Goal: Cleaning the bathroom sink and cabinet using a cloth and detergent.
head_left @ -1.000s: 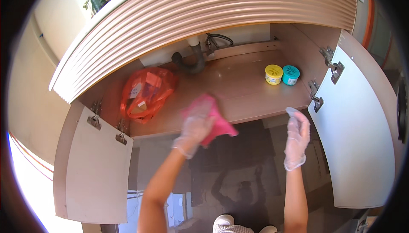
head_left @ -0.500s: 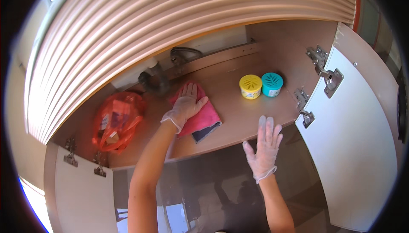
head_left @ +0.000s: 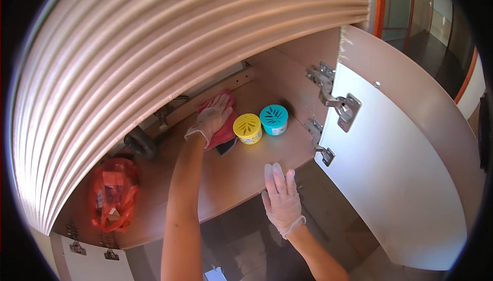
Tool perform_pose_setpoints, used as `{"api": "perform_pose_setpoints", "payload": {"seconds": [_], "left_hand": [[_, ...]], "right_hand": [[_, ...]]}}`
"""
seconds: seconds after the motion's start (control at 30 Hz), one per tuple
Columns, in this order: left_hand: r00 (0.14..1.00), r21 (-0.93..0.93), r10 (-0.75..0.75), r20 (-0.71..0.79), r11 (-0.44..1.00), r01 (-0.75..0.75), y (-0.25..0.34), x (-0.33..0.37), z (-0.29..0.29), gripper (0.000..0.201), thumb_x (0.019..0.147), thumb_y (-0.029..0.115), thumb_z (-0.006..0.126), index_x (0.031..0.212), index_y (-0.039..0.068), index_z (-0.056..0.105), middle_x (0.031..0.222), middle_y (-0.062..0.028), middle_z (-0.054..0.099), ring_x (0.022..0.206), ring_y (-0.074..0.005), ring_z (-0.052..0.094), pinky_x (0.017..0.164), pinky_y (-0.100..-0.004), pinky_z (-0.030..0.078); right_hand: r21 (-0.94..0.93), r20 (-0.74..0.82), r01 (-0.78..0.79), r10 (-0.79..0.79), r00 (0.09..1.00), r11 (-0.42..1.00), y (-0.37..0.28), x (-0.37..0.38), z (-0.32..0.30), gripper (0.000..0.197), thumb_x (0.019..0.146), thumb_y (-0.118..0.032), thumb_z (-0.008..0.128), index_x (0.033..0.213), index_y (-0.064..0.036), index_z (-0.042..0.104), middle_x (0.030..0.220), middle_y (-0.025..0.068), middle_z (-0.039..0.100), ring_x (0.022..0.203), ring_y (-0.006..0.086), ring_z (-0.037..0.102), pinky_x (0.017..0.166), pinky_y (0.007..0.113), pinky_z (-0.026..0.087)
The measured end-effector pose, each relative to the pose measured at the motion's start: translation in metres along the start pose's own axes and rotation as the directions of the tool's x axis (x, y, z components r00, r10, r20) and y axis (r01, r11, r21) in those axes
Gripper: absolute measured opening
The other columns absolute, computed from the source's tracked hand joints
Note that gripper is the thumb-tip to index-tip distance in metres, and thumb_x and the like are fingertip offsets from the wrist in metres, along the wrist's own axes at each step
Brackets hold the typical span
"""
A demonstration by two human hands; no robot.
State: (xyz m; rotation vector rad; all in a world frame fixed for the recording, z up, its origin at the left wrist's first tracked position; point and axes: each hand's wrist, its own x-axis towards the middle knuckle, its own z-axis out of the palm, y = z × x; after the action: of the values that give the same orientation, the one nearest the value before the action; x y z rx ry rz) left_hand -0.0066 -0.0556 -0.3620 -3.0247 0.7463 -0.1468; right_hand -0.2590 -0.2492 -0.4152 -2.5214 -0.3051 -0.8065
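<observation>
Inside a low cabinet, my gloved left hand (head_left: 209, 122) lies flat on a pink cloth (head_left: 224, 135) with a dark grey underside showing at one corner. Its fingers are stretched out and press the cloth against the shelf near the back. Just right of the cloth stands a yellow round tub (head_left: 248, 129) with a leaf-shaped cutout lid. A teal tub (head_left: 273, 120) of the same kind sits right beside it. My right hand (head_left: 284, 203), also in a clear glove, hovers by the shelf's front edge, fingers extended and holding nothing.
A tied red plastic bag (head_left: 114, 194) with small boxes inside rests at the shelf's left. Dark piping (head_left: 140, 142) comes down at the back. The open right door (head_left: 395, 163) hangs on metal hinges (head_left: 336, 96). Above bulges a ribbed front panel (head_left: 205, 29).
My left hand has pushed the cloth across the shelf toward the back and right, closer to the yellow tub. My right hand stays open near the front edge. The view has turned rightward.
</observation>
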Motion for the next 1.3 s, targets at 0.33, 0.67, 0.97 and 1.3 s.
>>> {"api": "perform_pose_setpoints", "payload": {"seconds": [0.33,0.67,0.97,1.3], "left_hand": [[0.997,-0.141,-0.081,0.0,0.987,0.08,0.043,-0.132,-0.025,0.058,0.086,0.037,0.035,0.132,0.003,0.021,0.137,-0.0165,0.021,0.127,-0.0294,0.018,0.104,-0.0361,0.018],[0.982,-0.094,0.183,-0.049,0.978,-0.187,0.15,-0.175,-0.03,0.073,0.079,0.042,0.05,0.13,-0.002,0.021,0.134,-0.0226,0.022,0.126,-0.0341,0.02,0.104,-0.0373,0.016],[0.987,0.1,0.142,0.077,0.984,-0.149,0.239,-0.069,-0.025,0.062,0.083,0.037,0.034,0.129,-0.003,0.025,0.138,-0.019,0.017,0.129,-0.0298,0.015,0.105,-0.0351,0.014],[0.979,-0.258,0.197,-0.051,0.944,-0.204,0.237,-0.081,-0.03,0.064,0.081,0.038,0.04,0.13,-0.001,0.025,0.138,-0.016,0.018,0.128,-0.0261,0.018,0.104,-0.034,0.016]], "right_hand": [[0.05,0.109,0.054,-0.059,0.992,0.997,0.006,0.0,-0.022,0.066,0.069,-0.004,0.053,0.13,-0.0096,0.029,0.131,0.0095,0.03,0.113,0.036,0.034,0.087,0.043,0.035],[0.816,-0.236,0.033,0.279,0.931,0.577,0.002,0.002,-0.06,0.048,0.07,0.013,0.04,0.114,-0.0039,0.045,0.103,0.012,0.055,0.093,0.0236,0.052,0.083,0.03,0.039],[0.823,-0.266,0.042,0.318,0.91,0.566,0.002,-0.002,-0.101,0.042,0.072,0.014,0.039,0.11,-0.0008,0.047,0.101,0.011,0.057,0.091,0.0207,0.053,0.083,0.029,0.039],[0.797,-0.291,0.034,0.333,0.897,0.604,0.001,-0.002,-0.112,0.029,0.08,0.009,0.043,0.106,-0.0016,0.049,0.094,0.0098,0.058,0.086,0.0153,0.055,0.078,0.025,0.041]]}}
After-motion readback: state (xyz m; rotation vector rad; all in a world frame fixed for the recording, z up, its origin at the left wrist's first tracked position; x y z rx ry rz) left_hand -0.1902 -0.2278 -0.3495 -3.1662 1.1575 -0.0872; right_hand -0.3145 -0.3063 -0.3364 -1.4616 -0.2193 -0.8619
